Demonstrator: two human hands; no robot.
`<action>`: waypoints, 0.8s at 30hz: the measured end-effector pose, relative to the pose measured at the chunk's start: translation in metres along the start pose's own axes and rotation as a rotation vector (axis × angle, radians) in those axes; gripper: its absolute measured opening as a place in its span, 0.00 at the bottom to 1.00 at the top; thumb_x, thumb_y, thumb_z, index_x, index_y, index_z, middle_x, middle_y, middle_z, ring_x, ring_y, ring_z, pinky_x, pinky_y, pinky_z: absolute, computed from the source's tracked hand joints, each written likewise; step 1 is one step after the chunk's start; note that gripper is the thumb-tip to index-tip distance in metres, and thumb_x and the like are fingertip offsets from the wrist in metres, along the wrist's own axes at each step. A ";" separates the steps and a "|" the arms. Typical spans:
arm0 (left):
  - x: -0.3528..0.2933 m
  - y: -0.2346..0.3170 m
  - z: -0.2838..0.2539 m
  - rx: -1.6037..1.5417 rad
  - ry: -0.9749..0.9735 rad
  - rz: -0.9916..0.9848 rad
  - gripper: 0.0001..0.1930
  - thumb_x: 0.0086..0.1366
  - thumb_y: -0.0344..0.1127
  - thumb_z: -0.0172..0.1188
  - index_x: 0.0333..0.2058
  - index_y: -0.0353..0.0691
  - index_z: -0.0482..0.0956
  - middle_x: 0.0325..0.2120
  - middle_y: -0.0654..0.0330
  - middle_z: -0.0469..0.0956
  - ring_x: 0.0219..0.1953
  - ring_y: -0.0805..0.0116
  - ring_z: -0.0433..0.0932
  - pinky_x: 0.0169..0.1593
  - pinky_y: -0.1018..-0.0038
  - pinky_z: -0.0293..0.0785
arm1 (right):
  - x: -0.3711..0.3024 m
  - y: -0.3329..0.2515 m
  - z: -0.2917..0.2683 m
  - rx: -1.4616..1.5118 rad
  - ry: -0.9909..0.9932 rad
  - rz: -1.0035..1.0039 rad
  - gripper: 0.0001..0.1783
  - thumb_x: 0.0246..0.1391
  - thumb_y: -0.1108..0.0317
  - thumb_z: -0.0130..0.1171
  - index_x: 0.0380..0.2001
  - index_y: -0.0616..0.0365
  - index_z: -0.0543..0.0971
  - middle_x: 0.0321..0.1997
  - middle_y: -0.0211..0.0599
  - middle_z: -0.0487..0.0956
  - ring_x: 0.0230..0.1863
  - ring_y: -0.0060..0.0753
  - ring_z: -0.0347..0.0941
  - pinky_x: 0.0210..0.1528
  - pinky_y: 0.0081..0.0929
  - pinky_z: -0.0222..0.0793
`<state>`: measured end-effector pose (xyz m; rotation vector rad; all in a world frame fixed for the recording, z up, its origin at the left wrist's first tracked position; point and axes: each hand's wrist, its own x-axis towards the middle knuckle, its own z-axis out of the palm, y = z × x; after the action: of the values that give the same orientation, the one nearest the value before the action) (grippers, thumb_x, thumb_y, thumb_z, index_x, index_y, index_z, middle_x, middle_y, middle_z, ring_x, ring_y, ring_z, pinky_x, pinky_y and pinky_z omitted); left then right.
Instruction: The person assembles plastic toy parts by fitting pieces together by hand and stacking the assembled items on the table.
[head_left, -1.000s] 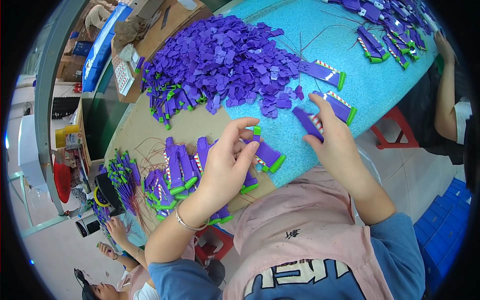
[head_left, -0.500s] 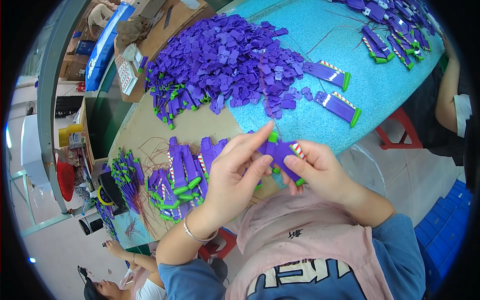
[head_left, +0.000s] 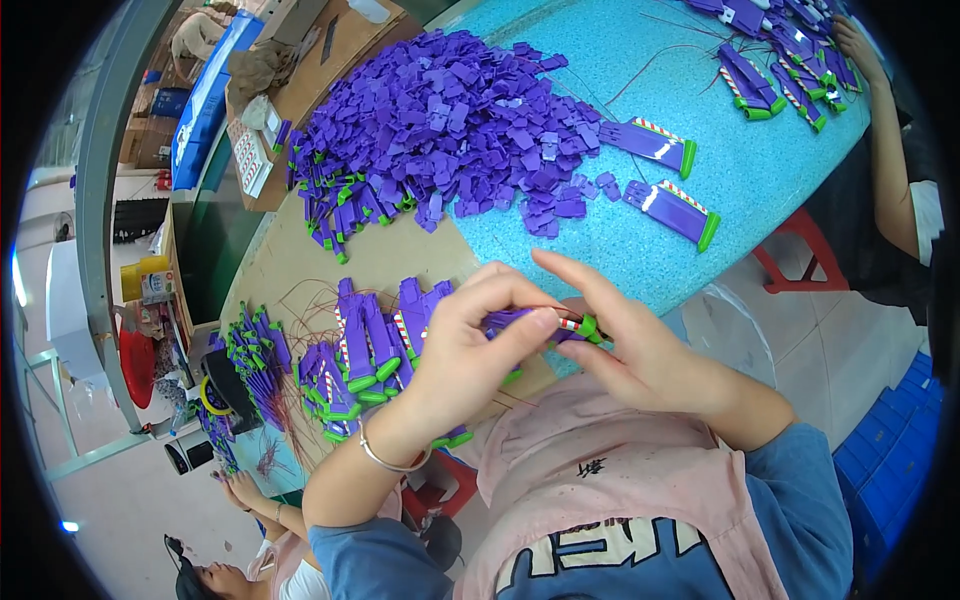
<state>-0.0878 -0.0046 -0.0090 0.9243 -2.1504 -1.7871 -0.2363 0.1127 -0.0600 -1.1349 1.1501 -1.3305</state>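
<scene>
Purple wing piece (head_left: pixel 560 325) now pinched closer between both hands.

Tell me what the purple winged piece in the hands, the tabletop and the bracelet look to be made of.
Purple piece: looks like moulded plastic, smooth with a slight sheen, solid purple with a green tip and red-white stripes. Tabletop: hard turquoise surface with fine speckles, likely laminate or painted board; hard to tell. Bracelet on the left wrist: thin, silvery, shiny, probably metal.
</scene>
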 end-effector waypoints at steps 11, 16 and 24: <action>0.078 -0.001 0.010 0.576 0.084 0.293 0.07 0.57 0.27 0.63 0.34 0.38 0.76 0.25 0.58 0.74 0.29 0.60 0.75 0.34 0.67 0.72 | -0.016 -0.004 -0.023 -0.240 -0.072 0.037 0.26 0.50 0.75 0.63 0.55 0.62 0.74 0.41 0.40 0.76 0.42 0.33 0.72 0.42 0.26 0.66; 0.091 -0.018 0.015 0.942 0.084 0.535 0.12 0.52 0.29 0.66 0.34 0.38 0.74 0.27 0.53 0.75 0.32 0.53 0.77 0.36 0.63 0.74 | -0.020 0.004 -0.026 -0.101 -0.147 0.055 0.08 0.54 0.72 0.61 0.36 0.65 0.75 0.34 0.37 0.77 0.34 0.28 0.74 0.36 0.26 0.67; 0.041 0.007 0.006 0.144 0.181 0.033 0.07 0.60 0.26 0.64 0.34 0.33 0.75 0.33 0.57 0.80 0.33 0.73 0.80 0.39 0.78 0.75 | -0.006 -0.005 -0.016 0.409 0.075 0.320 0.07 0.63 0.73 0.53 0.40 0.66 0.75 0.35 0.35 0.80 0.35 0.21 0.75 0.39 0.22 0.73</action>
<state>-0.1259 -0.0224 -0.0132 1.0341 -2.1868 -1.4865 -0.2527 0.1201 -0.0572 -0.5830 1.0027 -1.2863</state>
